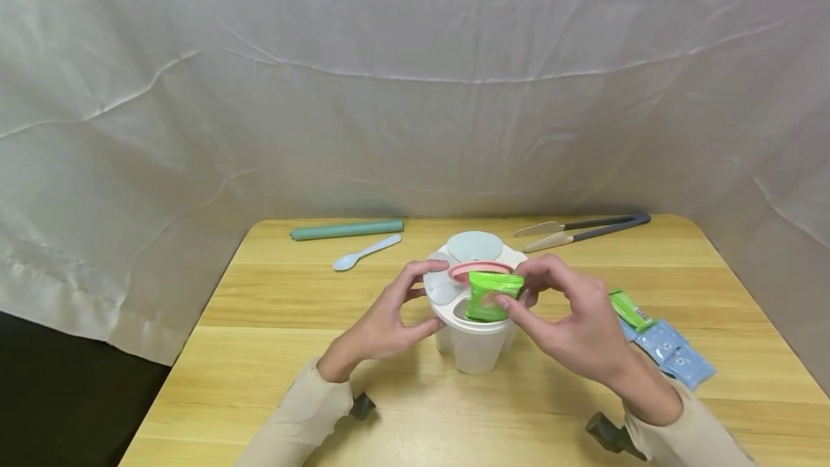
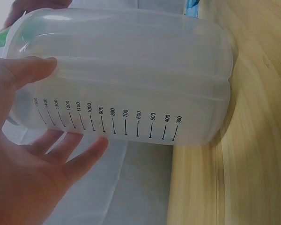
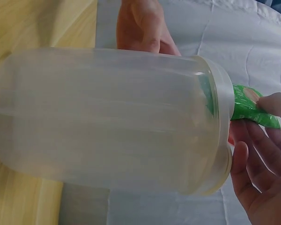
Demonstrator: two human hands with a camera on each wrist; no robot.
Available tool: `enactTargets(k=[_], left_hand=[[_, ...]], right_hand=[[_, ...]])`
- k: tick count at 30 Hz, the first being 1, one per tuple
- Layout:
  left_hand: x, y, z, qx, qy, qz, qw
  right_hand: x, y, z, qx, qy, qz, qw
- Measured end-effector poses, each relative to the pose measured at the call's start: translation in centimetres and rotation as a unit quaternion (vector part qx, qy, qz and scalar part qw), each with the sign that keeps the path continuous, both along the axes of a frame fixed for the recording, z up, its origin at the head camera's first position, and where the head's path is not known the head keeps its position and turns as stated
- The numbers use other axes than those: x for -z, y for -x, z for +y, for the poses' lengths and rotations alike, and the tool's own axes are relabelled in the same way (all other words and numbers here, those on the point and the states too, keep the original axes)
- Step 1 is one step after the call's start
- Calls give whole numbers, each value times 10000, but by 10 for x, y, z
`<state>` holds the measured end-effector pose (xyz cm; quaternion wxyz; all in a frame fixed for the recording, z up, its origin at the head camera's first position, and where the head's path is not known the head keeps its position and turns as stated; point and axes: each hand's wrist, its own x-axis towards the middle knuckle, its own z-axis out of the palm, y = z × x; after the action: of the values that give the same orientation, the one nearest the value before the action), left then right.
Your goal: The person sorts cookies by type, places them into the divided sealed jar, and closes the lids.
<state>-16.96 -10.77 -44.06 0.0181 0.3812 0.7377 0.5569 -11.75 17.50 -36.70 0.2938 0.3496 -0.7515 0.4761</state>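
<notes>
A translucent storage canister (image 1: 476, 352) with a white lid stands upright on the wooden table. Black volume marks run down its side in the left wrist view. My left hand (image 1: 389, 319) grips it near the top, thumb on one side and fingers on the other. Pale flaps cover parts of the lid, and a pink flap (image 1: 462, 272) is raised. Between thumb and fingers, my right hand (image 1: 577, 316) pinches a green packet (image 1: 481, 287) at the lid's near opening. In the right wrist view, part of the packet (image 3: 243, 110) shows green through the canister wall, below the lid.
Right of the canister lie another green packet (image 1: 629, 308) and several blue packets (image 1: 661, 341). Tongs (image 1: 599, 227) rest at the back right. A teal stick (image 1: 350, 229) and a light blue spoon (image 1: 366, 253) lie at the back left. Grey cloth (image 1: 415, 143) hangs behind the table.
</notes>
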Motion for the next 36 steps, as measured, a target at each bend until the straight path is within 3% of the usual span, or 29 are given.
enactTargets(k=[10, 19, 29, 33, 36], left_hand=[[-1, 0, -1, 28, 19, 24, 10000], [-2, 0, 0, 35, -42, 100, 9999], [0, 0, 0, 66, -62, 65, 9999], [1, 1, -1, 77, -52, 86, 9999], [1, 2, -1, 101, -47, 149, 9998]], right_hand=[[2, -5, 6, 479, -319, -235, 9981], [5, 1, 16, 785, 134, -98, 9968], [15, 30, 60, 1451, 162, -698, 9868], [24, 42, 84, 1838, -213, -786, 9796], [30, 47, 104, 2163, -649, -1132, 9676]])
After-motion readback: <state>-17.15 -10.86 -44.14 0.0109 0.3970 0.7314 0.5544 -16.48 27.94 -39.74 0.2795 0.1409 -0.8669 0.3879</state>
